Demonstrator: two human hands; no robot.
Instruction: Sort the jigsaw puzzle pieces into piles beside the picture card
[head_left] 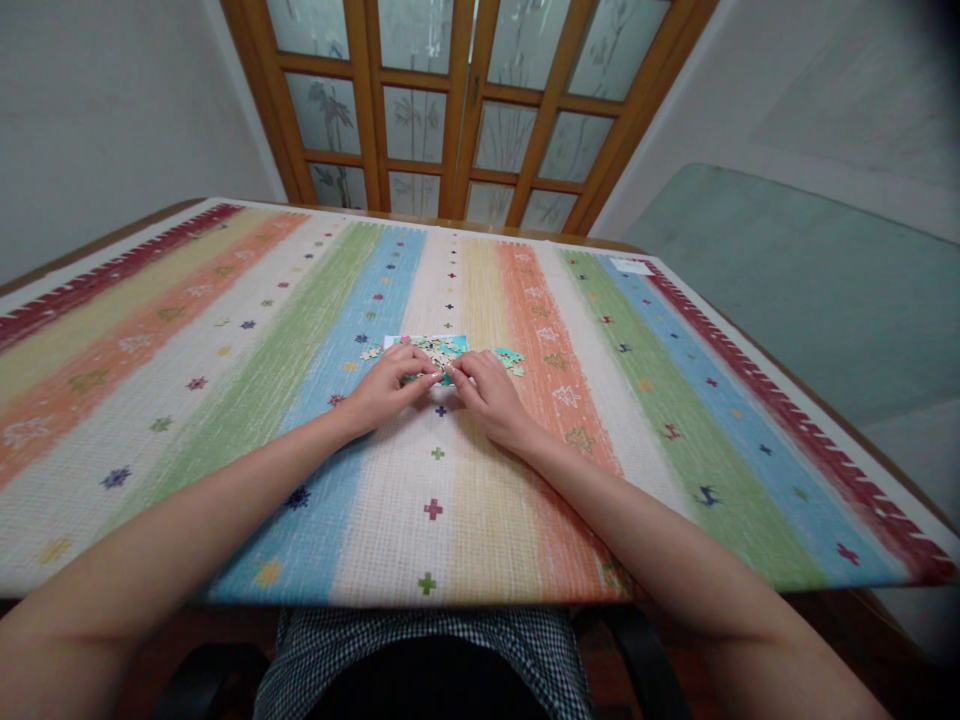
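A small pile of jigsaw pieces lies on a teal card in the middle of the striped tablecloth. My left hand and my right hand meet at the near edge of the pile. Both have their fingers curled, with the fingertips pinched together over a piece that is too small to make out. A few loose teal pieces lie just right of my right hand, and one pale piece lies left of the card.
The table edge runs close to my body. A white label sits at the far right of the cloth. Wooden framed glass doors stand behind the table. A glass sheet leans at the right.
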